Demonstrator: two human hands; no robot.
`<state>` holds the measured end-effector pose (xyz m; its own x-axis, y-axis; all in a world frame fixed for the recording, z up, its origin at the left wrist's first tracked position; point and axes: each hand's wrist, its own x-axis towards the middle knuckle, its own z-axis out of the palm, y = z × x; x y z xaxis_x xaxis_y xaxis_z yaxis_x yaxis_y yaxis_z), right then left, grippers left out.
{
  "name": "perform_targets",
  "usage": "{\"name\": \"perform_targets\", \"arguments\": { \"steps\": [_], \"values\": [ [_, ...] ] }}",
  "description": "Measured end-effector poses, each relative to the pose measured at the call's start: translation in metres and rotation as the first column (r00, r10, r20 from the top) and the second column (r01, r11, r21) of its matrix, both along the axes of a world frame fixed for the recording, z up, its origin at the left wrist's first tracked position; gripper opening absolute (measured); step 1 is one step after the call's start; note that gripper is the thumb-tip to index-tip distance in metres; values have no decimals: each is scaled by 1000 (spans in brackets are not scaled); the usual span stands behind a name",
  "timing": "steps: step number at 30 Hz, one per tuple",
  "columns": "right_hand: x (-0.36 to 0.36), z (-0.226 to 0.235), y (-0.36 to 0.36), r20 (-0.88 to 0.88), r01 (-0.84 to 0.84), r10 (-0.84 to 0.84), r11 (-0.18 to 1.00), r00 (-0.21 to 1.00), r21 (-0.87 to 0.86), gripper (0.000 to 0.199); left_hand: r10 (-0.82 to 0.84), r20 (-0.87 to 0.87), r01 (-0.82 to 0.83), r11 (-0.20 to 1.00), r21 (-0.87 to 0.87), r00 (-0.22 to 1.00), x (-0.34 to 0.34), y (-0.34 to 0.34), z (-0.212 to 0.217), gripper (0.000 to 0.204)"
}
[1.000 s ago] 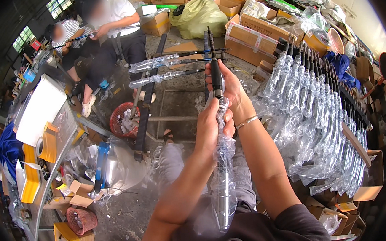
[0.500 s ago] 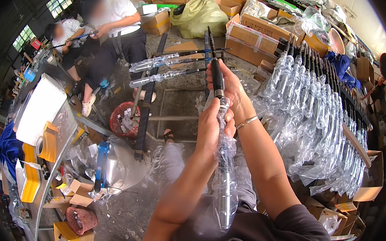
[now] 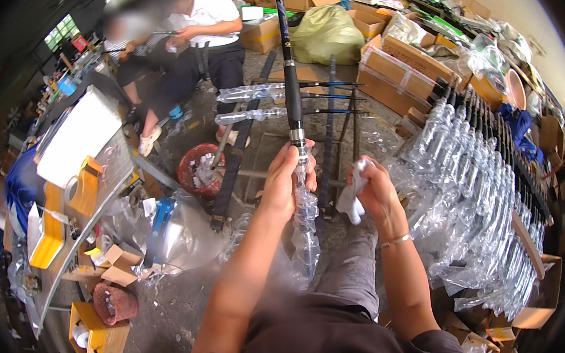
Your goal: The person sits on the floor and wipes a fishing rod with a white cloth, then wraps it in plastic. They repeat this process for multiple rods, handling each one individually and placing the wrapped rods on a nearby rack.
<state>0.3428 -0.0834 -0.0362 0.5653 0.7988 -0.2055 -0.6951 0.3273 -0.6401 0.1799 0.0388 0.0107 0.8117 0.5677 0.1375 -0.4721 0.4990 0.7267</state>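
My left hand (image 3: 283, 182) is closed round a fishing rod (image 3: 293, 98), held nearly upright in front of me. Its black foregrip and metal ring show above the hand, while clear plastic wraps the lower handle. To the right, apart from the rod, my right hand (image 3: 378, 191) pinches a crumpled white cloth (image 3: 352, 200). Beyond the rod, several more plastic-wrapped rods (image 3: 250, 115) lie across a dark-railed rack (image 3: 233, 193).
At right, many plastic-wrapped rods (image 3: 458, 181) lean in a dense row. A red basket (image 3: 193, 188) with white scraps stands left of the rack. On the left is a table (image 3: 107, 202) bearing boxes and tape. Two people sit at far left; cartons (image 3: 388, 83) fill the back.
My right hand has left the rod, moved right and now holds the white cloth. The left hand keeps its grip; the rod has shifted left and stands more upright. The view has turned slightly.
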Motion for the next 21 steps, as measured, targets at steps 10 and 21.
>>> {"name": "perform_targets", "arguments": {
  "steps": [10, 21],
  "values": [
    [-25, -12, -28, 225, -30, 25, 999, 974, 19, 19, -73, 24, 74, 997, -39, 997, -29, 3, -22, 39],
    [-51, 5, -24, 457, -75, 115, 992, 882, -105, 16, -257, 229, 300, 937, -177, 939, -39, 4, -39, 47]
  ]
}}
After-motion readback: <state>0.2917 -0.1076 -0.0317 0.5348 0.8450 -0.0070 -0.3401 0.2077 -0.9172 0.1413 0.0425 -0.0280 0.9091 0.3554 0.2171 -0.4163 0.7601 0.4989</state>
